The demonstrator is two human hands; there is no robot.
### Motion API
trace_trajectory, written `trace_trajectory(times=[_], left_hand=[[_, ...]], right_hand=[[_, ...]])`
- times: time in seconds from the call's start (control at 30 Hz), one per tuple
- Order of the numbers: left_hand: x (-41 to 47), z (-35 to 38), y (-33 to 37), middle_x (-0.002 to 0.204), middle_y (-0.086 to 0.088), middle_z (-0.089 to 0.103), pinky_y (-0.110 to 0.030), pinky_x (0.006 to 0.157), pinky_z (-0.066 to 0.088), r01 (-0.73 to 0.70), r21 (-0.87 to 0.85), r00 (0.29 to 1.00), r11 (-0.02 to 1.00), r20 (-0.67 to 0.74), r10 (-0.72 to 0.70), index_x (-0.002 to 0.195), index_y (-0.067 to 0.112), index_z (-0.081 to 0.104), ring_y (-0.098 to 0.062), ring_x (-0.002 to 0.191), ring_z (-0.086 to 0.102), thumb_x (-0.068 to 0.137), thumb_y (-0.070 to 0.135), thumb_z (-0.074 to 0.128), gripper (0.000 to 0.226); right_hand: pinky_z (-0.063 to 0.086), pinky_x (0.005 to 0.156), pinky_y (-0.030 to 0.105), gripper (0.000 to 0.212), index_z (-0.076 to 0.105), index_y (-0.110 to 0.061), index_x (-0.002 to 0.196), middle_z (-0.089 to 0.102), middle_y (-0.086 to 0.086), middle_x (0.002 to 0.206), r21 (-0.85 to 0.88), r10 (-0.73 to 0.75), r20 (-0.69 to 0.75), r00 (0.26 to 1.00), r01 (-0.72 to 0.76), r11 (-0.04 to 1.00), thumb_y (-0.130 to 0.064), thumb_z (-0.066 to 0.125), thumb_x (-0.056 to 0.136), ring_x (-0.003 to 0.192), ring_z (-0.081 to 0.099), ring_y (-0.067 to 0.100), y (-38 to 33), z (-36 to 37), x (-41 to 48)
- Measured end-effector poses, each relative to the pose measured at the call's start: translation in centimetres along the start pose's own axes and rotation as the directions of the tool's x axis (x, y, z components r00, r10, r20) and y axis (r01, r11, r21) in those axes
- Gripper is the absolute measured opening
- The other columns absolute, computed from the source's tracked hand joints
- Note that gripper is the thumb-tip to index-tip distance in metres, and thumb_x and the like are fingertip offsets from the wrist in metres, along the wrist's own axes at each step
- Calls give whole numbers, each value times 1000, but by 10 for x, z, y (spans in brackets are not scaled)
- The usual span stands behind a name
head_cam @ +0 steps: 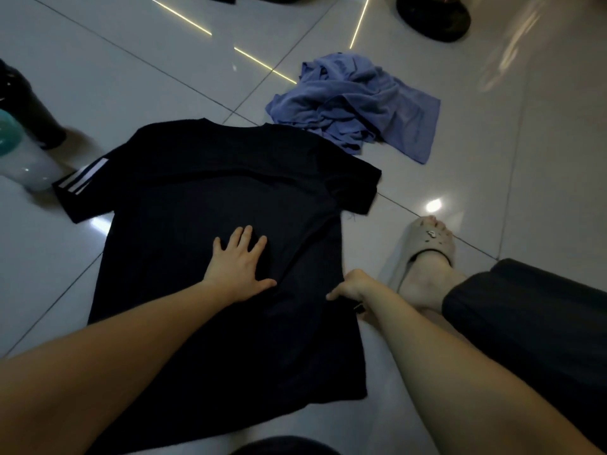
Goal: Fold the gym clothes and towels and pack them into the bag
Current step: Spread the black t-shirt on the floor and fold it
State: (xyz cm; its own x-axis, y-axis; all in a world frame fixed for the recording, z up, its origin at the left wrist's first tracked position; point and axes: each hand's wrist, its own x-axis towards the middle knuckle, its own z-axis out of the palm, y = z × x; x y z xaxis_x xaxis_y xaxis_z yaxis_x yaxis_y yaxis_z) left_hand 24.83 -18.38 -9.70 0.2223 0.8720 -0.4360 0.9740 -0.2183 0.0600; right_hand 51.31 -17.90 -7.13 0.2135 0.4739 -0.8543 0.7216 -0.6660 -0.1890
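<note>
A black T-shirt (203, 192) with white stripes on its left sleeve lies spread flat on the tiled floor, collar away from me. My left hand (238, 264) presses flat on its middle with the fingers spread. My right hand (349, 287) pinches the shirt's right side edge, fingers curled into the cloth. A crumpled blue towel (358, 103) lies on the floor beyond the shirt's right shoulder. No bag is clearly in view.
A white bottle with a teal cap (23, 159) and a dark bottle (36, 110) stand left of the sleeve. My right foot in a beige slipper (427, 254) rests just right of the shirt. Dark objects (433, 18) sit at the far edge.
</note>
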Motion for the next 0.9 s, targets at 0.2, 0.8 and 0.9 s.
trace_trajectory(times=[0.2,0.8,0.9], left_hand=[[-16,3,2,168,-14,-4,-66,117,23,101,26,994,995,32,-102,161,26,-4,-36,155,0,79,91,34,111],[-80,28,24,169,-14,-5,-59,122,13,-345,247,937,906,144,318,162,22,-3,-34,155,-1,75,93,38,120],[-87,24,23,168,-14,6,-54,124,15,-439,247,898,864,134,419,162,20,9,-32,154,10,79,90,35,111]], right_hand=[[51,41,31,13,59,0,87,60,14,73,-12,236,160,958,-237,971,-8,64,97,57,54,24,45,-4,-20],[56,75,31,39,59,4,88,69,12,58,-533,534,398,746,-286,797,-25,40,108,76,61,24,84,23,-56],[52,60,36,42,55,2,79,64,16,61,-495,333,241,912,-180,850,-27,43,106,68,59,27,62,13,-52]])
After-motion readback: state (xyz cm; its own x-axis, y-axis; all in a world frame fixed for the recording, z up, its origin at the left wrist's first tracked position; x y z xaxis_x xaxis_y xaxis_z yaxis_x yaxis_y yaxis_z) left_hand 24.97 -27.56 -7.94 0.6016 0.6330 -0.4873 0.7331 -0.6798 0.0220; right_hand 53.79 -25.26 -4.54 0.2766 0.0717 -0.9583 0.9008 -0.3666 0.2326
